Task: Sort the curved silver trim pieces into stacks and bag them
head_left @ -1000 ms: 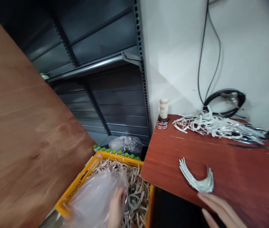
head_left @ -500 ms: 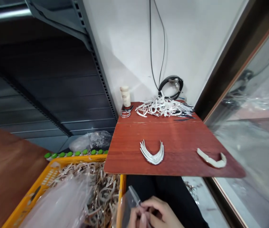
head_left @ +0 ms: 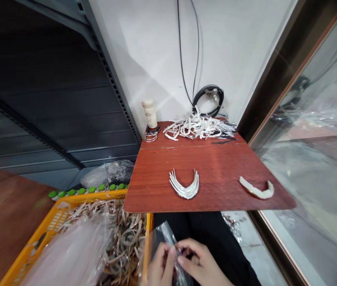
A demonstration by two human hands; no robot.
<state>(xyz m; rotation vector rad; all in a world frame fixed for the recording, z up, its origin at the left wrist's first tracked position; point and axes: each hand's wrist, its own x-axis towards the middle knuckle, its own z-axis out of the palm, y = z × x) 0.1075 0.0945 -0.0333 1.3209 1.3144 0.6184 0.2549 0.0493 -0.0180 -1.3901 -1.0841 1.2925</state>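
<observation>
At the bottom edge, over my dark lap, my left hand (head_left: 160, 267) and my right hand (head_left: 201, 265) both pinch a small clear plastic bag (head_left: 164, 238). Their fingers are closed on its top. In front of them a red-brown wooden tabletop (head_left: 216, 159) carries a nested stack of white curved strips (head_left: 184, 187) in the middle, another cream curved stack (head_left: 257, 190) at the right, and a loose heap of white strips (head_left: 198, 126) at the back.
An orange crate (head_left: 52, 222) of tangled tan strips, covered partly by a plastic sheet (head_left: 76, 254), stands at my left. A small white bottle (head_left: 150, 114) and a coiled black cable (head_left: 208, 97) sit by the wall. Dark metal shelving is at the left, a glass pane at the right.
The view swung from the crate to the table. My left hand left the crate's plastic sheet and my right hand left the tabletop; both now meet on the small clear bag.
</observation>
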